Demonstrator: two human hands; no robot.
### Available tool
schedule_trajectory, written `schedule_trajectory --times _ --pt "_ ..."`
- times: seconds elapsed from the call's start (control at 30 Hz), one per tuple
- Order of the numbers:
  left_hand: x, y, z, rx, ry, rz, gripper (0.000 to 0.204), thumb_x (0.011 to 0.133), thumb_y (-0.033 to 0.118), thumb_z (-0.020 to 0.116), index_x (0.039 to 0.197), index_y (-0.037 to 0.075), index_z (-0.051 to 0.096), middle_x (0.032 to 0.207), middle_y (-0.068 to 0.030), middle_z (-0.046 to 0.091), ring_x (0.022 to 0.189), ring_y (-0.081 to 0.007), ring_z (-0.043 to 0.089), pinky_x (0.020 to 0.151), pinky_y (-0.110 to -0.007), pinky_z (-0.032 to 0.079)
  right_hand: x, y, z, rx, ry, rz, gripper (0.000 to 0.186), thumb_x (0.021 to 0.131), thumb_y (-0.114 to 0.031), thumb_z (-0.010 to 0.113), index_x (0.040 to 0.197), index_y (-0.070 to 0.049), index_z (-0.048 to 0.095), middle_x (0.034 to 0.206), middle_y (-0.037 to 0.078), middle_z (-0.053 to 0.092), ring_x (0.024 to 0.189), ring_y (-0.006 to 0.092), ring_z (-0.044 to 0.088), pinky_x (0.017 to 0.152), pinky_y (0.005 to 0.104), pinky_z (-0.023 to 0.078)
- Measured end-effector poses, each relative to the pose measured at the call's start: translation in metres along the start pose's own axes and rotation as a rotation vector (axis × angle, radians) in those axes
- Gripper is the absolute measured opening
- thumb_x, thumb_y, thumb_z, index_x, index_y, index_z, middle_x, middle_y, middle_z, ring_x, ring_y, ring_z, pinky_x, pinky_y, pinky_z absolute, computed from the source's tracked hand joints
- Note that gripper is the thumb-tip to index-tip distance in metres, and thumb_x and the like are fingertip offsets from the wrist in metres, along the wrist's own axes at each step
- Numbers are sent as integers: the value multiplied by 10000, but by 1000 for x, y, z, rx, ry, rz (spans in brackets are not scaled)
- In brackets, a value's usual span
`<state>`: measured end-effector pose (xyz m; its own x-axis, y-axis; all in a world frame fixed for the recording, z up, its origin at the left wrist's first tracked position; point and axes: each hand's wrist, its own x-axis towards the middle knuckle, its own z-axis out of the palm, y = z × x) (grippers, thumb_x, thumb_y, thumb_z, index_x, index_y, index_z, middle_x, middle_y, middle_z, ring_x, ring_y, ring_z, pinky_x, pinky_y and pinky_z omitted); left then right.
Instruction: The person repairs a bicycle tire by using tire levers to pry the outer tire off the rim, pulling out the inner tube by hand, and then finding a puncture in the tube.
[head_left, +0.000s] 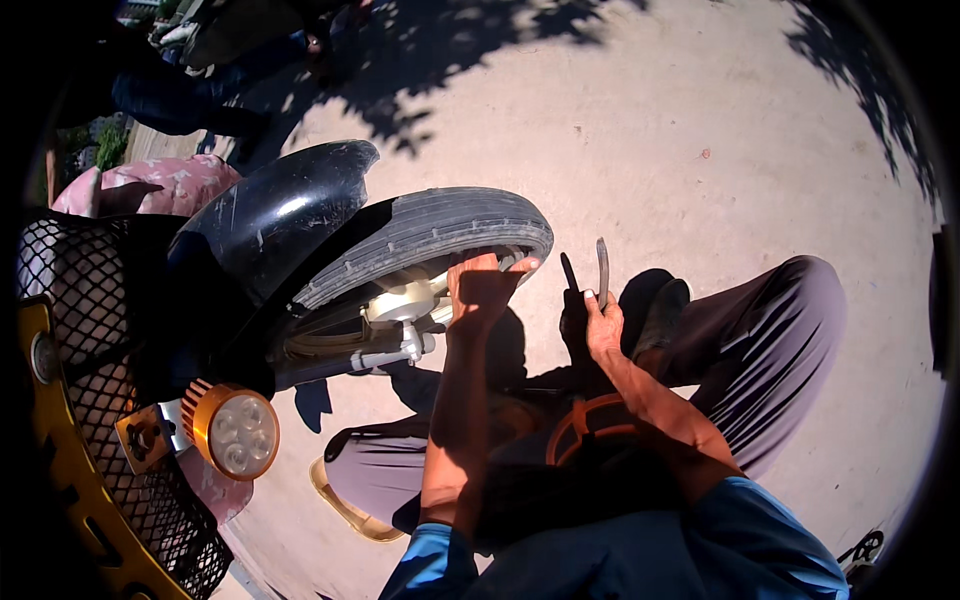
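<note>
A small scooter-like vehicle's front wheel has a grey treaded tire (420, 220), with a scratched black mudguard (270, 210) beside it and a pale hub (395, 305) inside. My left hand (475, 285) grips the tire's inner edge on the near side, fingers wrapped at the rim and partly hidden. To the right of the wheel, my right hand (604, 325) is closed on a flat, curved metal lever (603, 265). A dark elongated shape stands just left of that lever; whether it is a second tool is unclear.
At left are a black mesh basket (75, 290), an orange lamp (243, 433), a yellow frame piece (50, 420) and pink patterned fabric (150, 185). A person's dark-trousered leg (175, 95) is at upper left. My bent legs rest over pale concrete (680, 140).
</note>
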<state>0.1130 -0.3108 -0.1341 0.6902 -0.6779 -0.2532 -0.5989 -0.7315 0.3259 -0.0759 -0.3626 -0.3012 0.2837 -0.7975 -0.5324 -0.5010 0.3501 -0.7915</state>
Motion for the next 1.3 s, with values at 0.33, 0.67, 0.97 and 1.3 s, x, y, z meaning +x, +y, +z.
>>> schedule_trajectory --times 0.33,0.67,0.97,1.3 --pt "9 -26 43 88 280 249 476 761 500 755 829 30 729 805 -154 706 745 -347 682 711 -433 531 49 -97 51 715 -577 487 354 1057 -331 308 1173 -108 558 1084 66 613 964 206 566 813 457 507" --pt "-13 -7 -32 -735 447 11 464 823 434 740 910 -15 658 876 -167 640 801 -312 594 751 -422 462 -9 -218 19 686 -430 -30 401 1051 -282 418 1166 46 617 1040 144 665 919 196 628 845 317 495" --pt "8 -22 -64 -1338 651 246 741 717 204 877 1291 -29 469 1236 -124 574 1149 -221 535 1046 -334 379 -19 -233 -69 32 -474 -441 436 1035 -362 435 1073 11 659 722 107 617 718 186 588 688 371 466" --pt "18 -23 -56 -1292 831 237 582 774 282 840 1186 -34 578 1104 -92 634 990 -187 586 916 -306 441 3 -204 -86 -660 -393 -885 365 1003 -365 462 977 -52 648 751 219 642 743 429 615 663 512 467"
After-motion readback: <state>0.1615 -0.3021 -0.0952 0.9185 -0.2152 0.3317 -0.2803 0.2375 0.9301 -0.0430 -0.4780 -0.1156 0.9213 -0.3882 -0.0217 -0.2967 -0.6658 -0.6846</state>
